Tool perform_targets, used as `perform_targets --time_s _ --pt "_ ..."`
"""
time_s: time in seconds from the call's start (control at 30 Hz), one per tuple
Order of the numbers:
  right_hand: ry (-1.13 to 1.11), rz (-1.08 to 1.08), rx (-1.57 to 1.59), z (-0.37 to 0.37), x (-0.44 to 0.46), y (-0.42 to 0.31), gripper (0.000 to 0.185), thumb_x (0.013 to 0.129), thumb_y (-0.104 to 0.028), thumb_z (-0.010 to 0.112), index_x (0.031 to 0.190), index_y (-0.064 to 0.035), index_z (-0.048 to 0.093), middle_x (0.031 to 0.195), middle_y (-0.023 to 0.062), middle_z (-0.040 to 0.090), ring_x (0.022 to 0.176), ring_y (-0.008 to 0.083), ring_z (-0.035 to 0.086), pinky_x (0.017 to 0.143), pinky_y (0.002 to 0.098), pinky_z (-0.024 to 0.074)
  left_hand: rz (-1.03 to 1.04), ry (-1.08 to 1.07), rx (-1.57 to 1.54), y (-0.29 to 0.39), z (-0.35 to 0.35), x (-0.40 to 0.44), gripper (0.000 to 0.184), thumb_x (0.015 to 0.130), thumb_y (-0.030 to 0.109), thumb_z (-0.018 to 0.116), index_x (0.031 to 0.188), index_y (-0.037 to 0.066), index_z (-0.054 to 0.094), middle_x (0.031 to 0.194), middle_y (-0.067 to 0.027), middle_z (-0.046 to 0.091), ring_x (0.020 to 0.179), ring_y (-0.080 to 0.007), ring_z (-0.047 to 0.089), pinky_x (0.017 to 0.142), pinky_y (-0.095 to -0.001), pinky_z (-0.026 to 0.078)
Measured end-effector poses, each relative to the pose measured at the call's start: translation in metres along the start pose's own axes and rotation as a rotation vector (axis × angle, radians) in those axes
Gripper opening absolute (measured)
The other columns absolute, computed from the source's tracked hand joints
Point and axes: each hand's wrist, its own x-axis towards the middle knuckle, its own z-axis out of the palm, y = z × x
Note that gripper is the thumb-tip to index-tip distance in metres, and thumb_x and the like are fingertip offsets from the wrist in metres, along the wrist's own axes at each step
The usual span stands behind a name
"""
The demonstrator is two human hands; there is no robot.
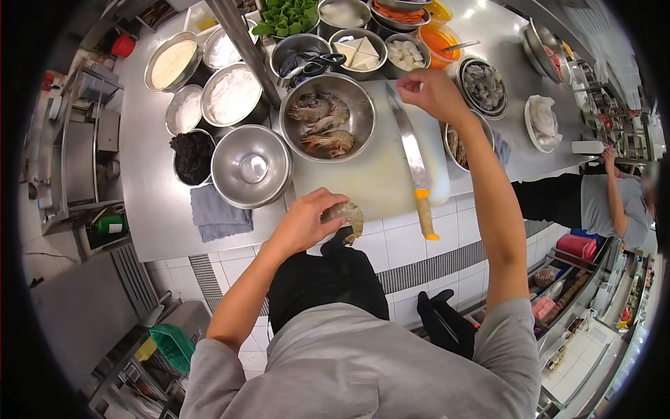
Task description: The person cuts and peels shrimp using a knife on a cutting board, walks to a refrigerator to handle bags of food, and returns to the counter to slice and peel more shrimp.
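Note:
My left hand [312, 221] holds a raw shrimp [348, 216] at the front edge of the cutting board [335, 188], its tail curling down past the edge. My right hand [426, 91] is over the board's back right corner, fingers bent together; whatever they may hold is too small to make out. Beside it lies a long knife [412, 150], blade on the board, its orange and tan handle sticking out over the front edge. Several whole shrimp [328, 141] lie in a steel bowl [370, 126] on the board's back left part.
Empty stacked bowls [251, 166] and a grey cloth [220, 213] sit left. Bowls of white powder [234, 94] stand behind them. Scissors [324, 63] rest on a back bowl. A bowl of peeled shrimp [481, 85] is at right. Another person [593, 202] stands far right.

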Motion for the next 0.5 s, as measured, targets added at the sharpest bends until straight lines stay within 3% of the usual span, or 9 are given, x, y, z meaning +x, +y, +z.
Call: perform_targets --time_s 0.13,0.23,0.3,0.5 --pt "-0.012 -0.04 0.049 0.018 0.018 -0.025 0.023 0.079 -0.023 0.068 0.09 -0.0038 0.074 0.078 0.0124 0.072 0.072 0.0232 0.07 0.068 0.0326 0.0544 0.014 -0.008 0.017 0.0 0.001 0.001 0.036 0.082 0.012 0.078 0.116 0.005 0.069 0.093 -0.0112 0.063 0.083 -0.0261 0.063 0.076 -0.0359 0.052" --pt "-0.07 -0.038 0.074 0.052 0.03 -0.012 0.023 0.08 -0.024 0.067 0.092 -0.0061 0.075 0.08 0.0123 0.072 0.075 0.0249 0.07 0.074 0.0385 0.0534 0.039 0.0 0.032 0.0 0.004 0.002 0.036 0.082 0.012 0.078 0.116 0.005 0.069 0.093 -0.0113 0.064 0.083 -0.0265 0.064 0.076 -0.036 0.052" --pt "-0.103 -0.09 -0.202 0.067 0.036 -0.008 0.022 0.081 -0.024 0.064 0.093 -0.009 0.075 0.083 0.0113 0.073 0.08 0.0284 0.069 0.079 0.0463 0.05 0.026 0.003 0.025 0.002 0.005 0.0 0.036 0.082 0.012 0.078 0.117 0.006 0.069 0.094 -0.0112 0.064 0.083 -0.0269 0.064 0.076 -0.0362 0.052" --pt "-0.097 -0.068 -0.441 0.063 0.036 -0.015 0.025 0.083 -0.023 0.06 0.1 -0.0142 0.076 0.096 0.0081 0.069 0.098 0.0279 0.065 0.089 0.0503 0.0448 0.02 0.018 -0.01 -0.002 0.006 -0.005 0.037 0.082 0.013 0.078 0.118 0.006 0.068 0.095 -0.0114 0.065 0.084 -0.0279 0.065 0.076 -0.0372 0.052"
